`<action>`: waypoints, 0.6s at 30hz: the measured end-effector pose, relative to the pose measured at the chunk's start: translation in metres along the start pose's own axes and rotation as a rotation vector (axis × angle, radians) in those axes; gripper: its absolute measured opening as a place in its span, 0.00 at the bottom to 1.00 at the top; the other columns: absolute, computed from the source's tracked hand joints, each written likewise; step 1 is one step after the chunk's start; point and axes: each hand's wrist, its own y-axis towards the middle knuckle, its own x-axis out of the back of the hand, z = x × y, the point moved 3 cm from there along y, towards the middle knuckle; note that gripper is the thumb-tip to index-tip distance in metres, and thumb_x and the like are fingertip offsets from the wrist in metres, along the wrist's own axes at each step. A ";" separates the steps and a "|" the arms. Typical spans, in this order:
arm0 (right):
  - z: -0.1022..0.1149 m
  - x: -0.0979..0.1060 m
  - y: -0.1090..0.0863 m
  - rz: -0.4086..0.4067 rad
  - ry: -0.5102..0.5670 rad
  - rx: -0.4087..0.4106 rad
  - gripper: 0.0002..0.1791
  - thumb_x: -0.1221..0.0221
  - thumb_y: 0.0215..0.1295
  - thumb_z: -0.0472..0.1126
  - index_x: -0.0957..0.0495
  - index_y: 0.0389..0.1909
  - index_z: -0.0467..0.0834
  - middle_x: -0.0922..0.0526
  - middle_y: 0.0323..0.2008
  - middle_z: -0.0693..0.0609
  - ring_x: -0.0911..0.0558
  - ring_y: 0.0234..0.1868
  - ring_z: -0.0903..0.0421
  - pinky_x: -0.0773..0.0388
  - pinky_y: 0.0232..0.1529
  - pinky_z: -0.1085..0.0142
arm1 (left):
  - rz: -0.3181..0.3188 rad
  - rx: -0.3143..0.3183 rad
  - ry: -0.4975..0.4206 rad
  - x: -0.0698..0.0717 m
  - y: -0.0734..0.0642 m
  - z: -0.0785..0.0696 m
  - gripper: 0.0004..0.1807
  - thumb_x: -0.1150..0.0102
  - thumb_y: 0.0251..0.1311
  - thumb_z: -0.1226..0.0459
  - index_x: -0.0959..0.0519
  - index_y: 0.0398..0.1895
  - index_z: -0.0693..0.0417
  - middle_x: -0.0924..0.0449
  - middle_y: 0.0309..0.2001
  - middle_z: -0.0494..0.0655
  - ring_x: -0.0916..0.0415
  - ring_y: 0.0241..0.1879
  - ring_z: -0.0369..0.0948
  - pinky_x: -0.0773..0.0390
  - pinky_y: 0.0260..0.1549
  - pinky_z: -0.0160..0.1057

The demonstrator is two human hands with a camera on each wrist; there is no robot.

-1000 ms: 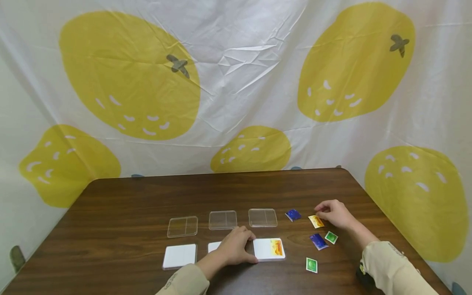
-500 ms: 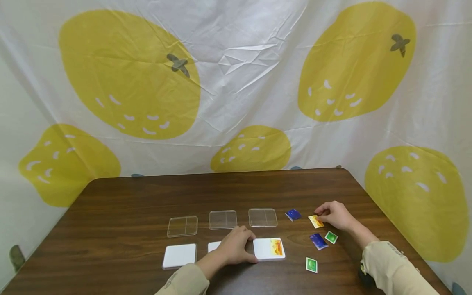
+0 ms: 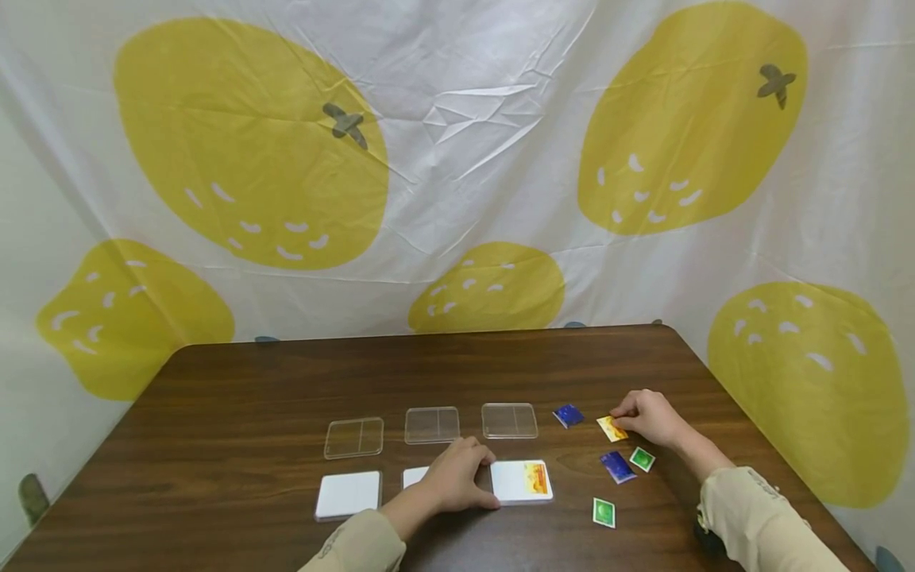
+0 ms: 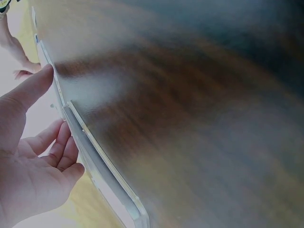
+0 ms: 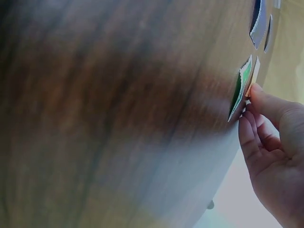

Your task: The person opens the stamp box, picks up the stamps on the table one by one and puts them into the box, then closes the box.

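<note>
While three clear lids (image 3: 509, 421) are lying in a row at rear of tbl (image 3: 236, 429), L box (image 3: 348, 496) is sitting at far L; mid box (image 3: 413, 477) is showing partly past L hand (image 3: 457, 477), whose thumb & index are gripping R box (image 3: 507, 483) by its L end. 1st orange stamp (image 3: 536, 479) is lying atop R box. Beyond, two blue stamps (image 3: 618, 467) & two green stamps (image 3: 604, 512) are lying apart nr 2nd orange stamp (image 3: 611, 430), which R hand (image 3: 650, 418) is pinching.

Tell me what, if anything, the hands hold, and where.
Right hand pinches the loose orange stamp by its right-hand edge. Left hand touches the rightmost white case at its left end; grip unclear.
</note>
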 end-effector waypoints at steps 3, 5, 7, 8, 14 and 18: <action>0.001 0.000 0.000 -0.006 -0.011 0.041 0.04 0.34 0.46 0.31 0.16 0.25 0.35 0.20 0.23 0.51 0.23 0.26 0.59 0.28 0.27 0.68 | 0.004 0.004 -0.002 0.000 0.000 0.000 0.26 0.27 0.33 0.52 0.22 0.36 0.54 0.27 0.34 0.40 0.33 0.37 0.36 0.30 0.38 0.32; 0.002 0.001 0.000 -0.014 -0.019 0.061 0.03 0.34 0.45 0.31 0.16 0.24 0.36 0.20 0.22 0.52 0.24 0.25 0.59 0.28 0.27 0.68 | 0.007 0.005 -0.004 0.000 0.000 0.000 0.26 0.27 0.34 0.52 0.22 0.37 0.55 0.27 0.34 0.40 0.33 0.37 0.36 0.30 0.38 0.32; 0.003 0.000 0.000 -0.021 -0.028 0.076 0.02 0.34 0.45 0.30 0.16 0.23 0.37 0.21 0.21 0.53 0.24 0.24 0.60 0.29 0.26 0.68 | 0.009 0.003 -0.004 0.001 0.000 0.000 0.26 0.27 0.34 0.52 0.22 0.37 0.55 0.27 0.34 0.40 0.33 0.37 0.36 0.30 0.38 0.32; 0.003 0.000 0.000 -0.025 -0.033 0.082 0.02 0.34 0.44 0.30 0.16 0.22 0.38 0.21 0.21 0.54 0.25 0.24 0.61 0.29 0.25 0.68 | 0.008 0.002 -0.004 0.001 0.000 0.000 0.26 0.27 0.34 0.52 0.22 0.37 0.55 0.27 0.34 0.40 0.33 0.37 0.36 0.30 0.38 0.32; 0.003 0.000 0.000 -0.051 -0.056 0.089 0.01 0.33 0.44 0.31 0.16 0.20 0.38 0.22 0.19 0.56 0.25 0.23 0.62 0.30 0.24 0.68 | 0.002 0.000 -0.006 0.002 0.000 -0.001 0.26 0.27 0.33 0.52 0.22 0.37 0.55 0.28 0.33 0.40 0.34 0.36 0.36 0.31 0.38 0.31; 0.004 0.000 -0.001 -0.051 -0.049 0.042 0.03 0.33 0.45 0.33 0.17 0.20 0.37 0.20 0.20 0.54 0.24 0.24 0.60 0.28 0.25 0.68 | 0.004 -0.003 -0.009 0.001 0.000 -0.001 0.25 0.27 0.34 0.53 0.22 0.36 0.55 0.28 0.33 0.40 0.34 0.36 0.36 0.31 0.38 0.32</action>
